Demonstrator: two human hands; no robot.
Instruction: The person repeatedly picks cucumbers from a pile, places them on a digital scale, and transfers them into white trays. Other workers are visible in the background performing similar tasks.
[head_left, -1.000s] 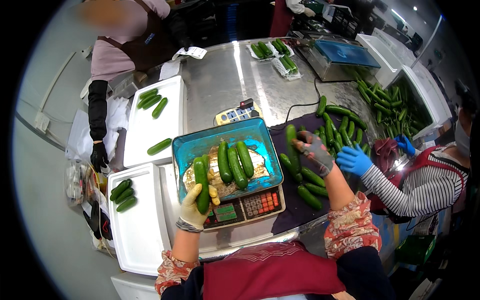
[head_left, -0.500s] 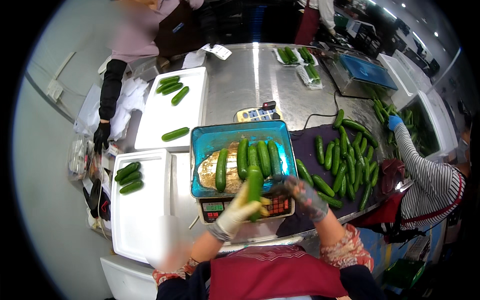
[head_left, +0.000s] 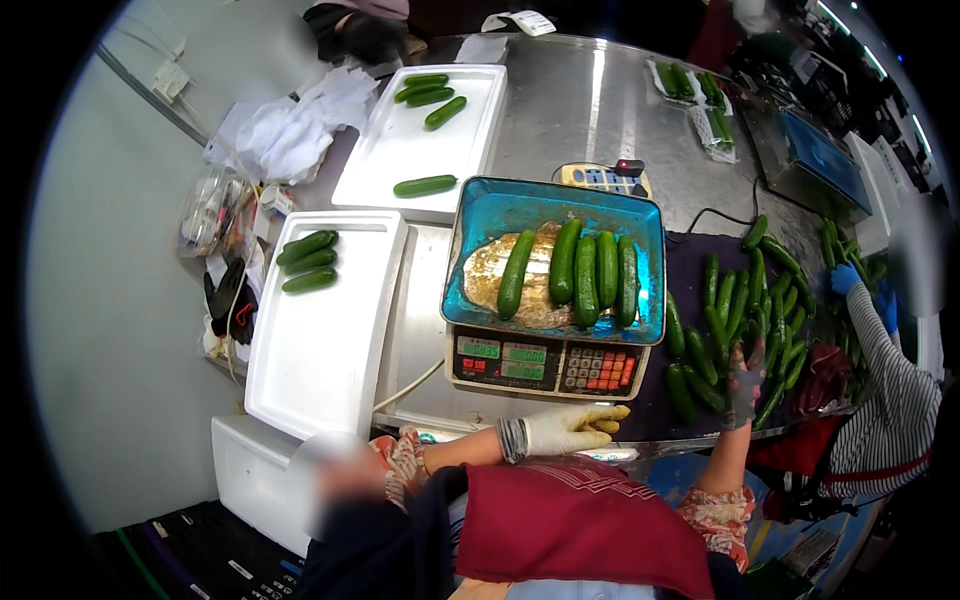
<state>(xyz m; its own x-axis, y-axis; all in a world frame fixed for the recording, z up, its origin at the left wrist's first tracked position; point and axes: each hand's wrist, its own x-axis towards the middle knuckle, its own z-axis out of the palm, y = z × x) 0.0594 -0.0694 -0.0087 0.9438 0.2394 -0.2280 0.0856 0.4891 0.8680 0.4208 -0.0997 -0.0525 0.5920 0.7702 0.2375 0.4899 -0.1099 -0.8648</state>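
Left hand (head_left: 572,428), pale glove: lies flat w/ fingers stretched out, grasping nothing, at near edge of table just below front of the scale (head_left: 545,365). Not touching the keypad as far as can be seen.

Right hand (head_left: 745,385), dark patterned glove: raised over the loose cucumbers (head_left: 740,310) on the dark mat (head_left: 690,270), right of the scale. Fingers spread; can't tell if it grips one, since hand is small and blurred there.

Scale pan (head_left: 480,205), blue, sits on top of the scale. Five cucumbers in pan (head_left: 585,275): four lie side by side, approx. parallel, touching; fifth lies apart to the left, tilted.

Near white tray (head_left: 320,350), left of scale: three cucumbers grouped at its far left corner. Far white tray (head_left: 410,150): three grouped at far end, one alone nearer, one alone at near edge.

Co-worker's blue-gloved hand (head_left: 848,278) at right edge of the pile, striped sleeve below it. Calculator (head_left: 605,178) just behind the pan.
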